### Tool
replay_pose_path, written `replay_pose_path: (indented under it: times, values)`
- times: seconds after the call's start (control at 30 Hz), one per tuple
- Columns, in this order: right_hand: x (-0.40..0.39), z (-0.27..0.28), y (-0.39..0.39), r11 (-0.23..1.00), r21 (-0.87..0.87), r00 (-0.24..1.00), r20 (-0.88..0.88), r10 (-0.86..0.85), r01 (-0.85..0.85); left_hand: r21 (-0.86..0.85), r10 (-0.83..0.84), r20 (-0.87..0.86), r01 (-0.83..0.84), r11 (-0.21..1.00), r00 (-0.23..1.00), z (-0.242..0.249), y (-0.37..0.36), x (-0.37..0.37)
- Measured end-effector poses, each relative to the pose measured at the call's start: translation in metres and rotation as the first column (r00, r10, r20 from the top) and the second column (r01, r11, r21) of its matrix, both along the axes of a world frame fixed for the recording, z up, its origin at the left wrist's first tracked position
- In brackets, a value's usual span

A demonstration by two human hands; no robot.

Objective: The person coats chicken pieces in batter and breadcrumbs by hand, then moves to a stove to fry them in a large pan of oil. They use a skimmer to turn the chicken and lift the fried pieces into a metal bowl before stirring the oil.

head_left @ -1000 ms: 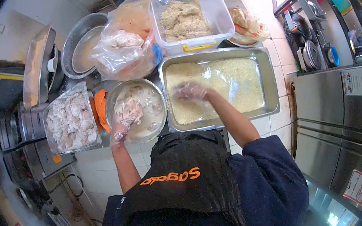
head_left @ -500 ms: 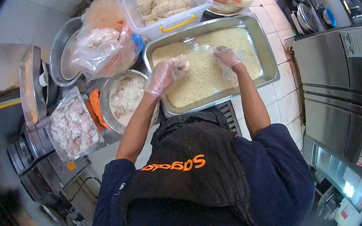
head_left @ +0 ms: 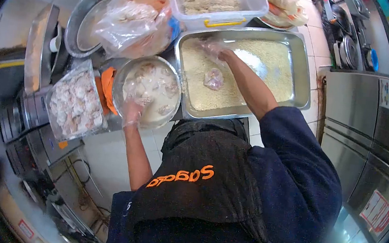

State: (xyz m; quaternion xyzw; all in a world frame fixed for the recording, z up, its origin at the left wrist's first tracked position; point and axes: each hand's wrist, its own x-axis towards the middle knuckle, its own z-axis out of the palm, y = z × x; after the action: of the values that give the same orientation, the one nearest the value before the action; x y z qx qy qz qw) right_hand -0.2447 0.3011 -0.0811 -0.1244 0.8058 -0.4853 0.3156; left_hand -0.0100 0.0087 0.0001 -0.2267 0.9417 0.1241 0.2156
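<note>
My left hand (head_left: 133, 110), in a clear plastic glove, reaches into a metal bowl (head_left: 177, 101) of milky liquid with raw chicken pieces (head_left: 166, 87) in it. Its fingers look spread at the liquid, with no piece plainly in them. One pale, wet chicken piece (head_left: 214, 79) lies on the crumbs (head_left: 250, 92) in a deep steel tray (head_left: 307, 76). Beyond that piece, my gloved right hand (head_left: 215, 48) is at the crumbs near the tray's far left corner. Its fingers stretch outward, partly blurred, and no piece shows in them.
Behind the tray stands a clear plastic tub (head_left: 245, 13) of crumbs. A plastic bag (head_left: 126, 27) of pale contents sits left of it, near a large metal basin (head_left: 73, 26). Floured pieces fill a tray (head_left: 77, 108) at the left, with an orange cloth (head_left: 107, 87) beside the bowl.
My left hand has moved from the crumb tray to the bowl. My right hand has shifted left across the tray. A chicken piece now shows on the crumbs. The view has turned slightly.
</note>
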Motion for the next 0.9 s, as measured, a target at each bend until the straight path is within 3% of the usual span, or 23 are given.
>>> replay_pose_path:
  times: [0.07, 0.13, 0.17, 0.2, 0.27, 0.3, 0.37, 0.4, 0.43, 0.47, 0.5, 0.57, 0.63, 0.7, 0.73, 0.77, 0.8, 0.83, 0.9]
  values:
    - [0.002, 0.014, -0.016, 0.999, 0.018, 0.998, 0.047, 0.044, -0.045, 0.013, 0.068, -0.016, -0.068, 0.998, 0.998, -0.026, -0.002, 0.015]
    - [0.002, 0.050, -0.023, 0.861, 0.257, 0.899, 0.124, 0.421, -0.439, 0.038, 0.123, -0.061, -0.121, 0.992, 0.990, -0.042, 0.002, 0.018]
    - [0.002, 0.050, -0.023, 0.789, 0.118, 0.791, 0.210, 0.574, -0.603, 0.049, 0.140, -0.075, -0.137, 0.989, 0.987, -0.047, 0.005, 0.015]
    - [-0.001, 0.050, -0.020, 0.788, 0.119, 0.791, 0.212, 0.574, -0.604, 0.055, 0.151, -0.091, -0.146, 0.988, 0.984, -0.051, 0.007, 0.010]
    - [-0.004, 0.064, -0.013, 0.560, 0.527, 0.706, 0.112, 0.700, -0.639, 0.055, 0.130, -0.090, -0.125, 0.991, 0.987, -0.059, 0.009, -0.002]
    - [0.002, 0.069, -0.009, 0.554, 0.531, 0.704, 0.121, 0.699, -0.641, 0.028, 0.047, -0.066, -0.045, 0.999, 0.997, -0.069, 0.008, -0.007]
    - [0.026, 0.077, -0.002, 0.560, 0.647, 0.775, 0.076, 0.628, -0.518, -0.054, -0.201, 0.006, 0.201, 0.978, 0.979, -0.088, 0.005, -0.011]
    - [0.049, 0.058, 0.003, 0.561, 0.648, 0.777, 0.077, 0.624, -0.515, -0.053, -0.205, 0.005, 0.205, 0.977, 0.979, -0.098, 0.003, -0.011]
    - [0.077, 0.018, 0.008, 0.749, 0.625, 0.758, -0.375, 0.534, -0.219, -0.165, -0.298, -0.100, 0.280, 0.946, 0.949, -0.108, -0.001, -0.013]
    - [0.098, -0.004, 0.009, 0.892, 0.449, 0.571, -0.744, 0.346, 0.045, -0.281, -0.395, -0.184, 0.337, 0.898, 0.900, -0.114, -0.004, -0.014]
    - [0.111, 0.005, 0.007, 0.891, 0.452, 0.579, -0.738, 0.347, 0.042, -0.276, -0.396, -0.177, 0.341, 0.899, 0.901, -0.097, 0.003, -0.018]
    - [0.118, 0.023, 0.005, 0.842, 0.540, 0.700, -0.610, 0.372, 0.023, -0.111, -0.144, -0.365, 0.110, 0.988, 0.920, -0.071, 0.019, -0.029]
    - [0.120, 0.024, 0.002, 0.852, 0.524, 0.713, -0.602, 0.359, 0.013, -0.064, -0.073, -0.276, 0.058, 0.996, 0.958, -0.154, -0.014, -0.008]
    - [0.115, 0.023, 0.001, 0.865, 0.495, 0.669, -0.672, 0.319, 0.085, -0.019, -0.039, -0.244, 0.036, 0.999, 0.969, -0.165, -0.022, -0.018]
    - [0.107, 0.023, -0.003, 0.863, 0.497, 0.659, -0.680, 0.321, 0.091, -0.103, -0.244, -0.167, 0.229, 0.968, 0.955, -0.166, -0.032, -0.018]
    - [0.095, 0.027, -0.009, 0.827, 0.554, 0.802, -0.535, 0.264, 0.098, -0.171, -0.424, -0.068, 0.408, 0.897, 0.903, -0.154, -0.036, -0.019]
    - [0.090, 0.026, -0.014, 0.789, 0.610, 0.913, -0.362, 0.189, 0.079, -0.170, -0.409, -0.065, 0.393, 0.904, 0.910, -0.146, -0.039, -0.014]
    - [0.092, 0.026, -0.016, 0.789, 0.611, 0.914, -0.353, 0.201, 0.062, -0.176, -0.466, -0.016, 0.457, 0.872, 0.885, -0.138, -0.039, -0.007]
    - [0.095, 0.024, -0.016, 0.809, 0.545, 0.804, -0.570, 0.168, 0.218, -0.176, -0.580, 0.076, 0.584, 0.793, 0.811, -0.120, -0.038, 0.001]
